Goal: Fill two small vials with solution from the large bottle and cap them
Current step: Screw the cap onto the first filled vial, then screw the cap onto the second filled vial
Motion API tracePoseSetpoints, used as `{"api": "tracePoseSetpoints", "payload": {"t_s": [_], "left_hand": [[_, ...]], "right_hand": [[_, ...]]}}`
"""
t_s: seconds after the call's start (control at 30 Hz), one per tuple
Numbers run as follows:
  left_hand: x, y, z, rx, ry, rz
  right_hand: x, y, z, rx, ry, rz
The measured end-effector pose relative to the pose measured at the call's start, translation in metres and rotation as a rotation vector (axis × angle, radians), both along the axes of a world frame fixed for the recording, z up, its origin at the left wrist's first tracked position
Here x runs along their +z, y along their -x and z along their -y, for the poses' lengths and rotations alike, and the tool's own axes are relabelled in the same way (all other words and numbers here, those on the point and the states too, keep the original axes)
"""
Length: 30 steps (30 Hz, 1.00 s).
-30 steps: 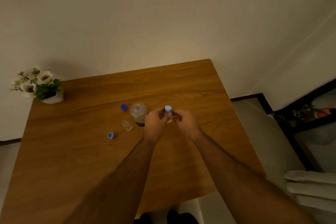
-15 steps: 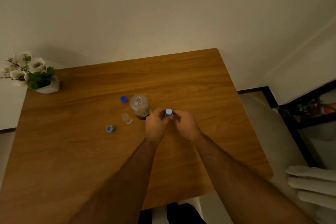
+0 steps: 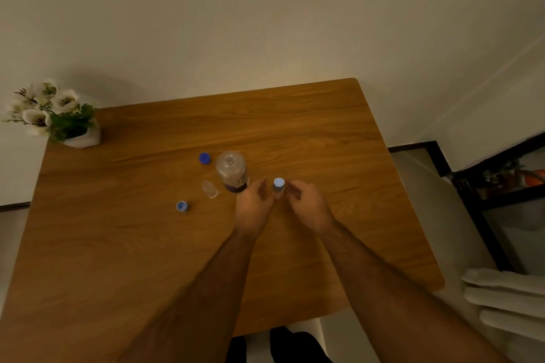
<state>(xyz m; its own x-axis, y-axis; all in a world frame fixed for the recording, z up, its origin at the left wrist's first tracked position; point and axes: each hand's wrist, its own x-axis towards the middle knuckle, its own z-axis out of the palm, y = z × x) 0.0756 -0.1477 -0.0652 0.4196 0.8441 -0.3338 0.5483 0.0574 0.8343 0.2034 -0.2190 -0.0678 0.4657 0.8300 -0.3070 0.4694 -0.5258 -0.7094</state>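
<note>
both hands point(image 3: 256, 206) point(image 3: 306, 204) loose-fingered, no grip, beside round-capped clear vial point(image 3: 278, 186)

The capped vial point(image 3: 278, 185) shows only its pale blue cap; its body is hidden between the left hand point(image 3: 256, 206) and the right hand point(image 3: 306, 203), so whether either hand grips it cannot be told. The large bottle point(image 3: 232, 171) has its lower right edge covered by the left hand. The worktop point(image 3: 295, 127) is cut off at the bottom and left edges. The white flowers point(image 3: 44, 106) run off the left edge.
</note>
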Motion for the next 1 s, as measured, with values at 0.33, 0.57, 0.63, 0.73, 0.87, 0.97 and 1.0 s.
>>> {"api": "tracePoseSetpoints", "payload": {"t_s": [0.33,0.57,0.63,0.73,0.87,0.97,1.0], "left_hand": [[0.012,0.066,-0.005,0.018,-0.068,-0.205],[0.017,0.124,-0.035,0.130,-0.171,-0.270],[0.017,0.138,-0.046,0.141,-0.219,-0.289],[0.015,0.151,-0.064,0.122,-0.288,-0.310],[0.006,0.159,-0.084,0.037,-0.315,-0.395],[-0.003,0.164,-0.093,-0.059,-0.254,-0.431],[-0.005,0.165,-0.095,-0.091,-0.242,-0.431]], "right_hand": [[0.000,0.060,0.025,-0.073,0.151,0.079],[0.005,0.118,-0.011,0.016,0.035,-0.015],[0.006,0.129,-0.025,0.023,0.001,-0.039],[0.004,0.141,-0.045,0.014,-0.017,-0.070],[-0.002,0.150,-0.068,-0.035,-0.024,-0.069],[-0.008,0.155,-0.081,-0.078,-0.023,-0.034],[-0.009,0.156,-0.084,-0.087,-0.021,-0.021]]}}
